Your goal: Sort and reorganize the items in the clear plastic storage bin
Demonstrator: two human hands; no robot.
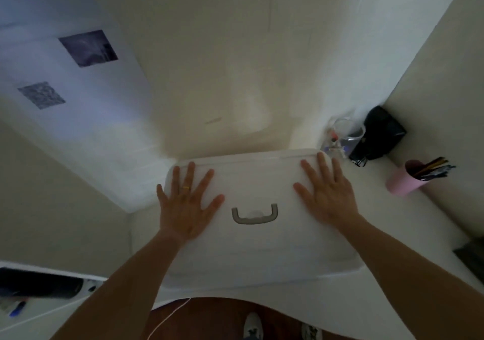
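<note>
In the head view, the storage bin's white lid point(262, 182) is lying closed on the bin, which is sitting on a white desk point(392, 235) against the wall. The left hand point(187, 203) is resting flat on the lid's left part, fingers straight and spread, grasping nothing. The right hand point(327, 193) is lying flat on the right part, fingers likewise released. A grey handle point(254, 215) is sitting between them. A pink pencil cup point(404, 177) and a clear cup point(347, 136) are standing near the bin's right side.
</note>
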